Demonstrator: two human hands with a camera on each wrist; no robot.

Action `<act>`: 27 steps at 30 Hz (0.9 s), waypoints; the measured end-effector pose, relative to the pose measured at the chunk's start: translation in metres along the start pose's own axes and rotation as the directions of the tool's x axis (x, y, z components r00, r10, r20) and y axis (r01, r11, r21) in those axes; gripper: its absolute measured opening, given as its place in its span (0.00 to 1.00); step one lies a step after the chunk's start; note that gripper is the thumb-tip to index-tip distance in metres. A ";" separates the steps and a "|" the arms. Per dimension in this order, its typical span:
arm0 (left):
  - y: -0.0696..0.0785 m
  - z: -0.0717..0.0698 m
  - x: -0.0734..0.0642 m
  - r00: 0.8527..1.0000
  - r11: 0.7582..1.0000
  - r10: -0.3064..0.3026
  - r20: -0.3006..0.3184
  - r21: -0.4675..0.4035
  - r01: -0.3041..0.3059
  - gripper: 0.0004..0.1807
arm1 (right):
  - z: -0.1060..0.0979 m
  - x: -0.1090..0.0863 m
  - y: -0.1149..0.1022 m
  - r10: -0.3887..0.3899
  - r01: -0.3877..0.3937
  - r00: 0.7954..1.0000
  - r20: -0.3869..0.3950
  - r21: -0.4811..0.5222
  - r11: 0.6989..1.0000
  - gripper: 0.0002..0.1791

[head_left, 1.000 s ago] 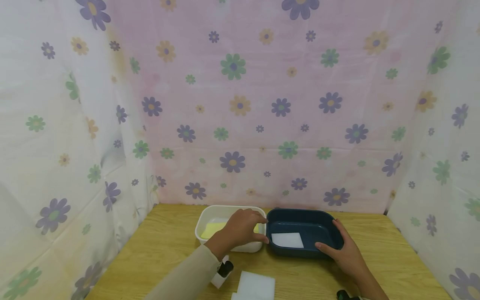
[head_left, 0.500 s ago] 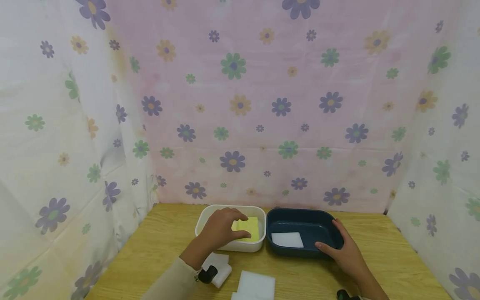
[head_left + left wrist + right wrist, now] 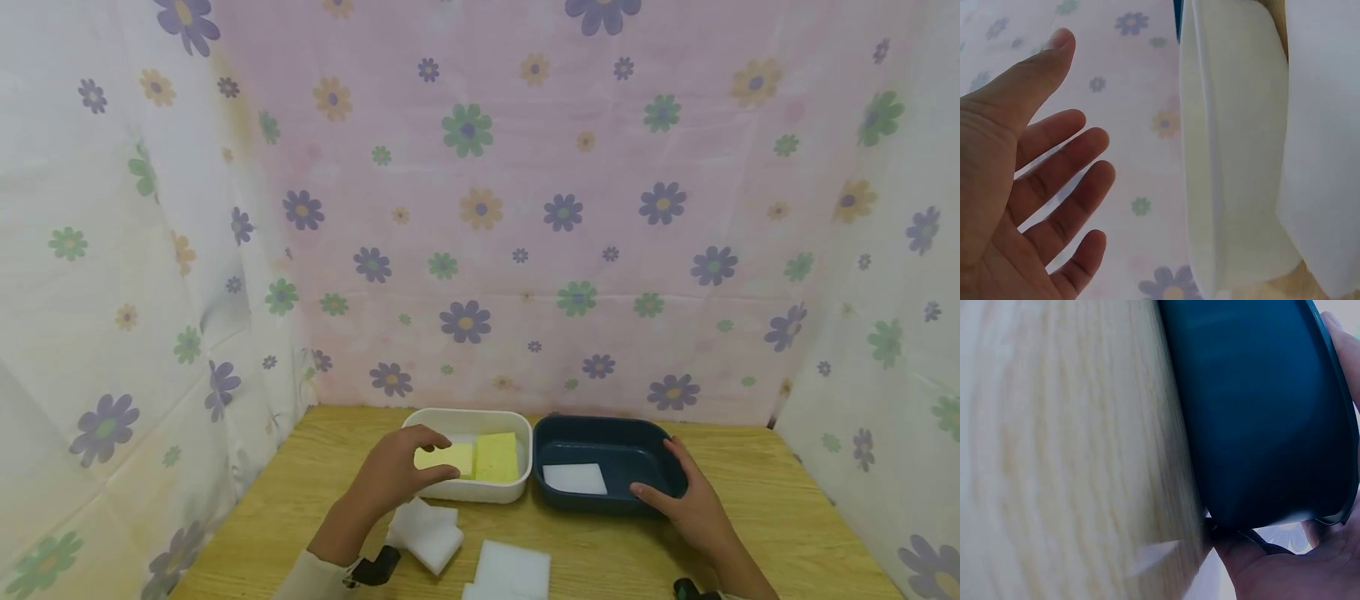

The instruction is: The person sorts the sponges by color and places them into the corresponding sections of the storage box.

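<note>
My left hand (image 3: 390, 475) hovers over the left front of a white plastic bin (image 3: 487, 493), thumb and fingers apart with nothing between them. Inside that bin lie two yellow sponges (image 3: 498, 458), side by side. In the left wrist view the same hand (image 3: 1029, 175) shows loosely bent fingers, apart from the white bin's wall (image 3: 1247, 144). My right hand (image 3: 697, 508) holds the right end of a dark blue bin (image 3: 585, 505), thumb at the front rim and fingers round the far right side. A white sponge block (image 3: 573, 478) lies flat in its left part.
White sponge blocks (image 3: 427, 533) lie on the wooden table (image 3: 600, 558) in front of the white bin. More white blocks (image 3: 513, 571) sit near the front edge, partly cut off. A flowered curtain (image 3: 510, 250) closes the back and both sides.
My left hand has moved left from the join between the two bins, across the white bin, uncovering the yellow sponges and the white blocks. The right hand stays on the dark blue bin.
</note>
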State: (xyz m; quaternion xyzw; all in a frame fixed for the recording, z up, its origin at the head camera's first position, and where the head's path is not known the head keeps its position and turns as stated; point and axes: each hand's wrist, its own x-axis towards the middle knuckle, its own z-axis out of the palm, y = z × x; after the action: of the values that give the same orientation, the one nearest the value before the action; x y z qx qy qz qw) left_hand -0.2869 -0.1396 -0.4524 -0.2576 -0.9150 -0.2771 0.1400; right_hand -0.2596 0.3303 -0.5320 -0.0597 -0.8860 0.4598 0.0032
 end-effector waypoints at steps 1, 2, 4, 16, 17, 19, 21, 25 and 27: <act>-0.003 -0.002 -0.003 0.999 0.999 -0.032 0.012 -0.025 0.032 0.23 | 0.000 0.000 0.000 0.002 -0.002 1.000 0.001 -0.003 1.000 0.64; -0.005 -0.004 -0.005 0.998 0.997 -0.061 0.024 -0.048 0.062 0.23 | -0.001 0.000 0.000 0.004 -0.004 1.000 0.002 -0.005 1.000 0.64; -0.011 -0.007 -0.010 0.991 0.987 -0.126 0.050 -0.095 0.130 0.22 | -0.001 0.001 0.000 0.005 -0.005 1.000 0.002 -0.008 1.000 0.64; -0.038 -0.014 -0.030 0.943 0.918 -0.266 0.199 -0.248 0.311 0.23 | 0.001 0.002 0.002 0.006 -0.006 1.000 -0.001 -0.001 1.000 0.64; -0.040 -0.013 -0.031 0.942 0.918 -0.261 0.212 -0.248 0.310 0.21 | 0.001 0.001 0.002 0.007 -0.007 1.000 0.000 0.000 1.000 0.64; -0.043 -0.011 -0.033 0.939 0.921 -0.246 0.239 -0.244 0.303 0.19 | 0.001 0.002 0.002 0.011 -0.011 1.000 -0.002 -0.005 1.000 0.64; -0.045 -0.009 -0.033 0.936 0.924 -0.230 0.266 -0.241 0.296 0.16 | 0.001 0.002 0.001 0.013 -0.013 1.000 -0.003 -0.009 1.000 0.64; -0.047 -0.007 -0.034 0.930 0.927 -0.211 0.300 -0.239 0.287 0.15 | 0.000 0.002 0.002 0.008 -0.008 1.000 -0.005 -0.006 1.000 0.64; -0.049 -0.008 -0.035 0.928 0.927 -0.200 0.314 -0.246 0.283 0.16 | 0.000 0.002 0.003 0.006 -0.006 1.000 -0.006 -0.006 1.000 0.64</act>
State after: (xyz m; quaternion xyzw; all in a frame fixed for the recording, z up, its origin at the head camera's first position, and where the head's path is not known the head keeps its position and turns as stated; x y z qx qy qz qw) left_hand -0.2840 -0.1925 -0.4810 -0.1963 -0.9005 -0.3823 -0.0666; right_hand -0.2613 0.3318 -0.5343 -0.0638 -0.8871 0.4571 0.0043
